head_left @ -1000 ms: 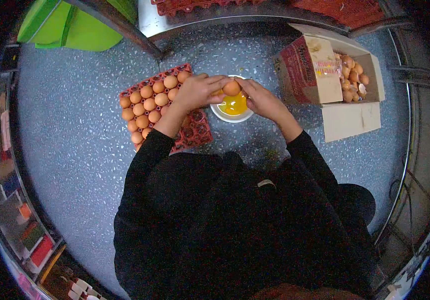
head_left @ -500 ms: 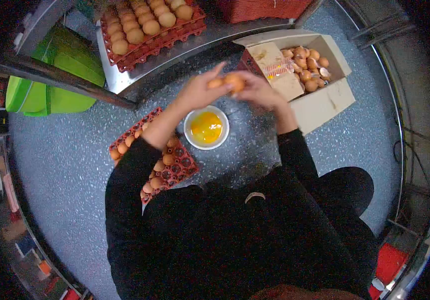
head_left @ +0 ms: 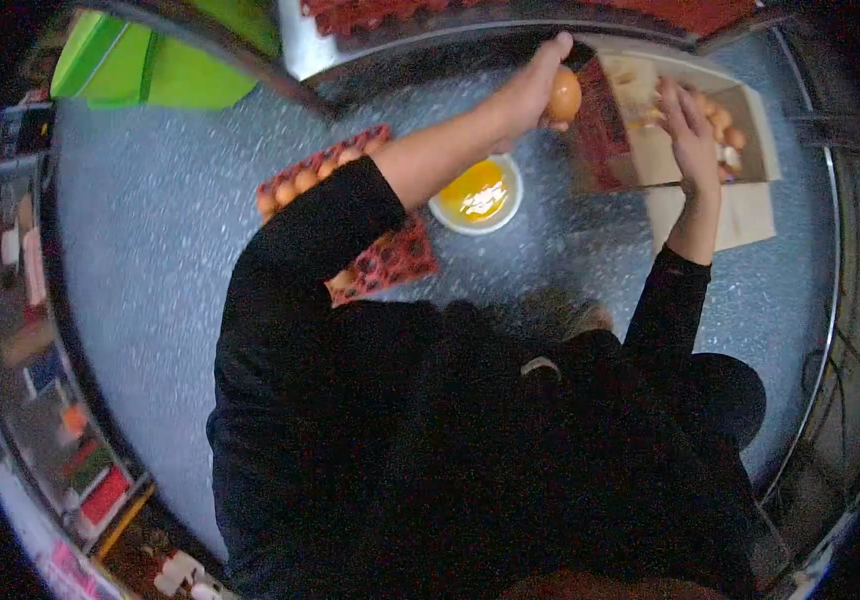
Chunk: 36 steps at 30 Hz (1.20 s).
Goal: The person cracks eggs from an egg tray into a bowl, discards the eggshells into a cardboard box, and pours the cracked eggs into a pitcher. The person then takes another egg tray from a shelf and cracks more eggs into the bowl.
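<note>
My left hand (head_left: 530,98) is closed around a brown egg (head_left: 565,95), up and to the right of a white bowl (head_left: 519,205). Raw egg (head_left: 478,193), yolk and white, lies in the bowl. Over the open cardboard box (head_left: 715,218) my right hand (head_left: 688,135) reaches with fingers stretched and somewhat blurred; nothing shows in them. Brown eggshells (head_left: 735,137) fill part of the box, partly hidden by that hand. Beneath my left forearm is a red egg tray (head_left: 405,258) with brown eggs (head_left: 306,181) in some of its cups.
A bright green bin (head_left: 185,68) stands at the upper left, next to a metal table leg (head_left: 250,60). More red trays (head_left: 380,12) sit on the metal surface at the top. Speckled grey-blue floor (head_left: 160,270) surrounds everything.
My hands, together above the bowl before, have parted. The right has gone to the cardboard box, while the left has moved right with an egg. The view has shifted, too.
</note>
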### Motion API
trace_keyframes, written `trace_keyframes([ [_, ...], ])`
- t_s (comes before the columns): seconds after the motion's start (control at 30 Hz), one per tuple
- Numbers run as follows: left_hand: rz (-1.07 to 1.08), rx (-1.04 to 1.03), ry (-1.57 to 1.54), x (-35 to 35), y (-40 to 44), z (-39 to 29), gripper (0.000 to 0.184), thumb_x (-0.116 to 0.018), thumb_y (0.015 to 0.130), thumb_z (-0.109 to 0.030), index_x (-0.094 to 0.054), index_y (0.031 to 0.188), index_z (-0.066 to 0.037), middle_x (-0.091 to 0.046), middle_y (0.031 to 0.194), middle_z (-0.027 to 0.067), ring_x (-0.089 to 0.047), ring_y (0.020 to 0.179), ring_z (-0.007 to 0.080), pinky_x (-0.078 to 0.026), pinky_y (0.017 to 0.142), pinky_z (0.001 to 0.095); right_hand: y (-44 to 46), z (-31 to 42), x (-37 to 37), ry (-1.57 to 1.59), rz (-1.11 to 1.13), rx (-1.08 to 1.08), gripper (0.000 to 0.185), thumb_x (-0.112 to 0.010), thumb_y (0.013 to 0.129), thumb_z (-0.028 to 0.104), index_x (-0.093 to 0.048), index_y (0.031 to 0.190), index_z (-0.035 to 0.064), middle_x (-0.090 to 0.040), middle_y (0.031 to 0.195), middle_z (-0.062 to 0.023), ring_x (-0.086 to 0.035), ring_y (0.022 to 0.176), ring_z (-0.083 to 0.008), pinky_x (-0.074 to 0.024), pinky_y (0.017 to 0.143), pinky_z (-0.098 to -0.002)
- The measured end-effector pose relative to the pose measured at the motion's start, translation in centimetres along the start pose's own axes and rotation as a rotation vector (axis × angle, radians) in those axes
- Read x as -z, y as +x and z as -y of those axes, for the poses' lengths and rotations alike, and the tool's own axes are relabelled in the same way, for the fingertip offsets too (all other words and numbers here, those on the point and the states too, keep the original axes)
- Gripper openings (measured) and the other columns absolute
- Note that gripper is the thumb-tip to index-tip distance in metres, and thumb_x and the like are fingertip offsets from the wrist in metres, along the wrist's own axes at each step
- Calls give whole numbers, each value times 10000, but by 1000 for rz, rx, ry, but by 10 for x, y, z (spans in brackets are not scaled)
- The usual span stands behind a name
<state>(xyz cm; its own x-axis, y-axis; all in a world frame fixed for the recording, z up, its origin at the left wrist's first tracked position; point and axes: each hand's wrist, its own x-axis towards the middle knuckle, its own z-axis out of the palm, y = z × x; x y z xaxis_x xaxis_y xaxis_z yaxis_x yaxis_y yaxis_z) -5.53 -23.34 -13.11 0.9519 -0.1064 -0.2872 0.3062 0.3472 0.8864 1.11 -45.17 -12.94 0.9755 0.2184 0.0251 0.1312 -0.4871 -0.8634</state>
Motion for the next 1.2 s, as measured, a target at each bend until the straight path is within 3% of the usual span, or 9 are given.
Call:
trace_keyframes([
  [0.13, -2, 36, -69, 44, -18, 26, 783, -261, 729, -707, -419, 1078, -24, -511, 964, 122, -535, 817, 190, -452, 733, 318, -34, 49, -111, 368, 553, -322, 600, -417, 827, 480, -324, 1251, 64, -455, 1158, -68, -493, 994, -185, -443, 768, -303],
  [0.23, 71, 243, -160, 51, -67, 7, 908, -219, 703, -739, -374, 1167, 27, -441, 1171, 172, -396, 1113, 261, -247, 976, 390, -58, 40, -166, 460, 508, -347, 558, -400, 838, 469, -363, 1209, 54, -458, 1129, -86, -499, 983, -219, -453, 773, -334],
  [0.37, -244, 257, 92, 82, -84, 50, 923, -222, 714, -728, -189, 1302, -17, -220, 1317, 218, -262, 1216, 265, -148, 1014, 347, -71, 1, -209, 850, 607, -596, 448, -432, 847, 394, -429, 1113, 33, -483, 1063, -97, -521, 921, -214, -475, 753, -322],
  [0.43, -122, 115, 527, 127, -95, 91, 825, -332, 733, -670, -281, 1260, -37, -322, 1257, 244, -385, 1129, 315, -269, 961, 400, -72, -21, -219, 967, 612, -752, 377, -456, 852, 306, -446, 1085, 10, -492, 1038, -89, -522, 916, -191, -479, 759, -304],
  [0.47, 72, 304, 859, 128, -117, 59, 702, -405, 744, -580, -353, 1187, -38, -413, 1160, 225, -452, 1033, 322, -334, 894, 422, -74, -28, -219, 968, 625, -762, 377, -456, 852, 306, -446, 1085, 10, -492, 1038, -89, -522, 916, -191, -479, 759, -304],
  [0.57, 9, 272, 1820, 165, -180, 104, 311, -526, 743, -279, -492, 964, -64, -564, 833, 94, -560, 723, 291, -471, 680, 408, -71, -56, -220, 905, 623, -702, 320, -490, 838, 260, -463, 1056, 28, -517, 963, -107, -549, 798, -181, -499, 691, -273],
  [0.83, -58, 345, 1876, 183, -253, 153, 292, -452, 751, -126, -497, 1040, -130, -449, 1037, 76, -452, 970, 248, -477, 701, 349, -68, -66, -209, 871, 663, -766, 339, -497, 832, 246, -448, 1059, -2, -522, 969, -115, -553, 825, -184, -495, 714, -271],
  [1.07, 72, 181, 1881, 199, -250, 153, 288, -491, 736, -165, -500, 1022, -129, -466, 996, 87, -493, 889, 267, -483, 636, 360, -67, -80, -200, 823, 649, -681, 372, -519, 818, 222, -427, 1088, -18, -498, 1015, -111, -542, 858, -184, -485, 740, -268],
  [1.2, -179, -17, 1624, 193, -225, 140, 373, -579, 706, -243, -495, 1042, -106, -499, 961, 134, -535, 770, 291, -471, 663, 380, -66, -98, -201, 664, 653, -551, 379, -540, 808, 210, -422, 1104, 5, -495, 1013, -97, -537, 868, -174, -479, 741, -261],
])
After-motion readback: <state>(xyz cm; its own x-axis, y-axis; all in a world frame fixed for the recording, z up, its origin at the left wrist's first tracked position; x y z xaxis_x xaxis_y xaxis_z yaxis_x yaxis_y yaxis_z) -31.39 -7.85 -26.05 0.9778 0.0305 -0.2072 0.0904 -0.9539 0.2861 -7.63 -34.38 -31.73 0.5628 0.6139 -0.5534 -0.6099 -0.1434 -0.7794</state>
